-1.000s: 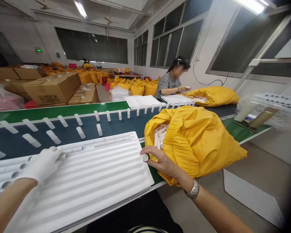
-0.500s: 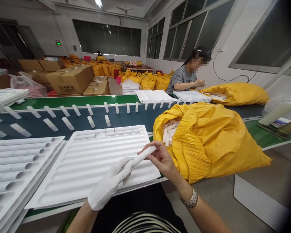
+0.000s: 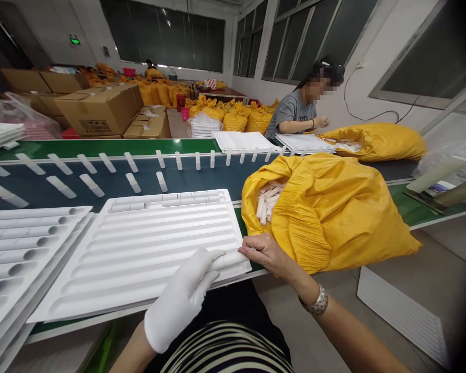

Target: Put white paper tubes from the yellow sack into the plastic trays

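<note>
A white tube (image 3: pixel 230 260) lies between both hands, low over the right front corner of a white grooved tray (image 3: pixel 140 259). My left hand (image 3: pixel 184 292), in a white glove, grips its left end. The bare fingers of my right hand (image 3: pixel 266 253) are closed on its right end. Tubes lie in the tray's rear grooves; its front grooves hold none. Right of the tray, a yellow sack (image 3: pixel 326 212) lies on its side, its mouth open on many short white tubes (image 3: pixel 270 199).
Stacked trays with tubes (image 3: pixel 21 259) stand at the left. Behind, a blue-grey belt (image 3: pixel 194 178) carries rows of white tubes. A person (image 3: pixel 293 114) in grey works across it beside another yellow sack (image 3: pixel 392 140). Cardboard boxes (image 3: pixel 101 111) stand at the back left.
The tube has gone from slanted to nearly level and sits slightly lower. My left glove covers more of it, and my right fingers have closed over its end. The view has shifted a little.
</note>
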Motion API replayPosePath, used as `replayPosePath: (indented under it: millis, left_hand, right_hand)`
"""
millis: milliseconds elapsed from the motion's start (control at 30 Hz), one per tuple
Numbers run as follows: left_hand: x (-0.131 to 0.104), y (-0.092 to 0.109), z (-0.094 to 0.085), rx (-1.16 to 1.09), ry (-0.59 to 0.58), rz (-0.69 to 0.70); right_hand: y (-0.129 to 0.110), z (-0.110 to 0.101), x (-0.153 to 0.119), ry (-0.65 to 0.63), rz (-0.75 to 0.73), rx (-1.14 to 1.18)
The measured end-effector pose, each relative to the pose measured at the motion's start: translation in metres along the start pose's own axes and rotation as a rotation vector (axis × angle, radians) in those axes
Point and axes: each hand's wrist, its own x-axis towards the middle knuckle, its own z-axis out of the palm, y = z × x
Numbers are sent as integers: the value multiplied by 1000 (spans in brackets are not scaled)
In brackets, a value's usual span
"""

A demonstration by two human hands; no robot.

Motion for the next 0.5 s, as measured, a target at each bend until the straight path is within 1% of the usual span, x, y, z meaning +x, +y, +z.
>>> replayPosePath:
  millis: [67,133,200,267,367,433,500]
  left_hand:
    - [-1,4,-2,1,-33,-6]
    - [0,12,-8,-53,-115,-31]
    - [4,19,-15,-141,-200,-79]
    - [6,22,-21,-235,-265,-180]
    - [7,19,-23,-392,-353,-362]
    - [7,16,-22,-467,-410,-394]
    - [6,15,-21,-491,-442,-354]
  right_hand:
    - [-1,-1,-1,-56,-12,-46]
    - [-2,-2,-2,-78,-12,-84]
    - [-1,-3,-3,-73,-30,-125]
    - [1,-4,-3,-75,-114,-160]
    - [6,-4,0,-117,-317,-184]
    - [8,-2,2,-164,-408,-184]
    - [9,3,4,-199,-429,-165]
